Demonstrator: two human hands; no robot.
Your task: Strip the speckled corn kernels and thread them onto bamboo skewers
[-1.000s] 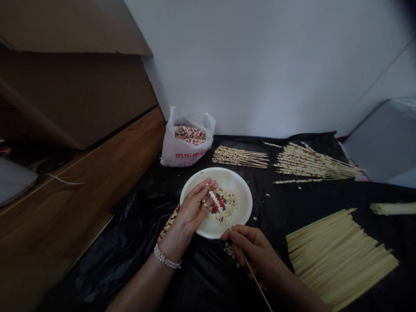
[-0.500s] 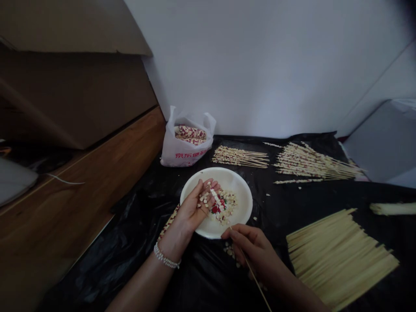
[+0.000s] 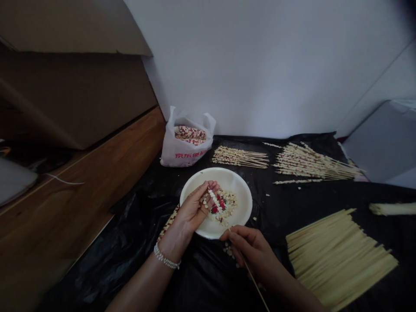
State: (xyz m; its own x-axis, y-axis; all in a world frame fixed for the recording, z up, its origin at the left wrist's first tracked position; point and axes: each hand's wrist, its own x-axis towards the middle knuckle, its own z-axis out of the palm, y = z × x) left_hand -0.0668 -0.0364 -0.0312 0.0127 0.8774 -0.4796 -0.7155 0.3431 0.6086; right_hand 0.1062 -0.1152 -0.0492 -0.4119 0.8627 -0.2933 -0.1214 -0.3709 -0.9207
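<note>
A white plate (image 3: 242, 190) sits on the black plastic sheet and holds a small heap of pale and red corn kernels (image 3: 227, 203). My left hand (image 3: 194, 206) hovers over the plate's left side, cupping several loose kernels, its fingertips at the tip of a thin bamboo skewer (image 3: 219, 208) threaded with kernels. My right hand (image 3: 246, 246) pinches that skewer lower down, just in front of the plate; the bare end of the stick runs past my wrist toward the bottom edge.
A white plastic bag (image 3: 186, 149) with corn cobs stands at the back. Two piles of loaded skewers (image 3: 240, 157) (image 3: 312, 165) lie behind the plate. Bare skewers (image 3: 341, 255) are heaped at the right. A corn cob (image 3: 169, 222) lies under my left wrist.
My left hand's fingers have shifted slightly along the skewer tip, closing around the kernels. My right hand has barely moved.
</note>
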